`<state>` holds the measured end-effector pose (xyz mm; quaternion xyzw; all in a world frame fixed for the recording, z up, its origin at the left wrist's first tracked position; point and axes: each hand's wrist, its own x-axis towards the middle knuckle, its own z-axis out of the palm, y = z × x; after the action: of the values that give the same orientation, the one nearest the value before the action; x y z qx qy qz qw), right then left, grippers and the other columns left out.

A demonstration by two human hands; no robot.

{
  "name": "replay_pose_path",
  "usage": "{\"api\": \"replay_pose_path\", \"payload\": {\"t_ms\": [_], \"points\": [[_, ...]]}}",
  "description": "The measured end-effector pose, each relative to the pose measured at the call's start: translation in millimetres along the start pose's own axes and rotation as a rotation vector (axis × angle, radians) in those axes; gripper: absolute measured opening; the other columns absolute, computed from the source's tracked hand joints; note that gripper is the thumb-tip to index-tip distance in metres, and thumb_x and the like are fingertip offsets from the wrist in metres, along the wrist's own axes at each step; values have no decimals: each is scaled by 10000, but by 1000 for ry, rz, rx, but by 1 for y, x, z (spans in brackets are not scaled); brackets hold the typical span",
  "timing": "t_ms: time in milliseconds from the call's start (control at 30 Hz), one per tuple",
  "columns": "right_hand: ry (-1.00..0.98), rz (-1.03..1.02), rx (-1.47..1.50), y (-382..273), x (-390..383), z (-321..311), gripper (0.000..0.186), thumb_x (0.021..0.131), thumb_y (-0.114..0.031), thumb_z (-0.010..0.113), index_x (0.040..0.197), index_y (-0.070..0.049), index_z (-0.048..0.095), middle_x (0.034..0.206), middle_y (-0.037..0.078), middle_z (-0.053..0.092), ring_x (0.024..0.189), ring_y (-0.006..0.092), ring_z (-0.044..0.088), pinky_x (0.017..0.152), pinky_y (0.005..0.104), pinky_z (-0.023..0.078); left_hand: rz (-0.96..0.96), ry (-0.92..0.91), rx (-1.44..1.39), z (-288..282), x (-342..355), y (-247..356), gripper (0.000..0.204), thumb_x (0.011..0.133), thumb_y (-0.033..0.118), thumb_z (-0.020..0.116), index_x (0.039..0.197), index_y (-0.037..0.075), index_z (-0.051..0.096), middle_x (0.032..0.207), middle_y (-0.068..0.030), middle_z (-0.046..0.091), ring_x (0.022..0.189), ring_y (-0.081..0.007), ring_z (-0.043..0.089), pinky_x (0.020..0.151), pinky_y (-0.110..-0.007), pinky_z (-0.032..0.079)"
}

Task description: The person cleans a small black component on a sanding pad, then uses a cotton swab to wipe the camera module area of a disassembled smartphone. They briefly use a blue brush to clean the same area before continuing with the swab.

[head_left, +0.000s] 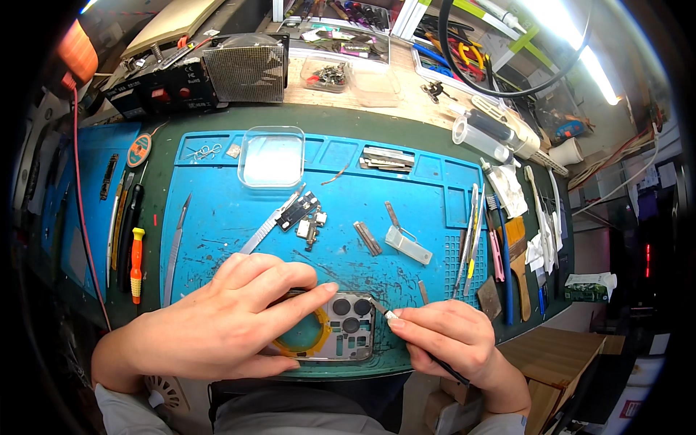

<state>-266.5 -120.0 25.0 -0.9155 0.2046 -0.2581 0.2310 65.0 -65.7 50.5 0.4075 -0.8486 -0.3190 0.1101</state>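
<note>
At the mat's near edge lies a phone back housing [353, 344], with camera rings at its right end and a yellow-rimmed round opening. My left hand [243, 312] grips it, thumb along the near edge and index finger across the far edge, covering its left part. My right hand [451, 335] pinches a thin scraper knife [448, 370] with a dark handle and a white wrap near the blade. The blade's tip meets the housing's right edge beside the camera rings. Beyond my left hand lie tweezers [265, 228] and small black and metal phone parts [298, 210].
On the blue mat [210, 210] stand a clear square box [272, 158], small metal strips [367, 238] and a clear plastic case [408, 245]. An orange screwdriver [136, 264] lies left. Brushes [516, 268] and syringes [482, 141] line the right. A fan unit [245, 72] stands behind.
</note>
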Motion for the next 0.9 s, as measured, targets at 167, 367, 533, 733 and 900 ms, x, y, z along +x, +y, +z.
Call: {"api": "replay_pose_path", "payload": {"t_ms": [167, 367, 533, 733, 900], "points": [[-5, 5, -4, -1, 0, -1, 490, 757, 60, 830, 1239, -19, 790, 1133, 86, 798, 920, 219, 778, 779, 328, 639, 2, -1, 8, -1, 0, 0, 929, 783, 306, 932, 1587, 41, 549, 1417, -125, 536, 1277, -323, 531, 1062, -457, 386], [-9, 7, -6, -1, 2, 0, 496, 748, 59, 831, 1237, -17, 790, 1133, 86, 797, 920, 223, 777, 776, 334, 639, 5, -1, 11, 0, 0, 0, 926, 787, 311, 932, 1585, 41, 549, 1414, -127, 537, 1278, -327, 530, 1064, -461, 386], [-12, 17, -5, -1, 2, -1, 490, 745, 61, 830, 1227, -21, 792, 1119, 86, 798, 913, 229, 778, 778, 336, 640, 4, -2, 14, -1, 0, 0, 920, 791, 311, 932, 1584, 42, 551, 1416, -132, 536, 1284, -329, 530, 1070, -466, 386], [0, 19, 3, 0, 0, 0, 494, 736, 67, 826, 1221, -24, 793, 1107, 85, 800, 909, 231, 782, 783, 337, 641, 3, -1, -3, 1, 1, -1, 926, 787, 300, 933, 1590, 48, 546, 1419, -126, 538, 1288, -324, 531, 1078, -459, 388], [-1, 17, 10, -1, 2, 0, 497, 734, 70, 828, 1220, -25, 794, 1111, 85, 799, 915, 228, 783, 783, 337, 643, -11, -3, -8, 0, 0, 1, 932, 779, 287, 937, 1593, 56, 546, 1424, -125, 539, 1288, -323, 531, 1086, -456, 391]]}}
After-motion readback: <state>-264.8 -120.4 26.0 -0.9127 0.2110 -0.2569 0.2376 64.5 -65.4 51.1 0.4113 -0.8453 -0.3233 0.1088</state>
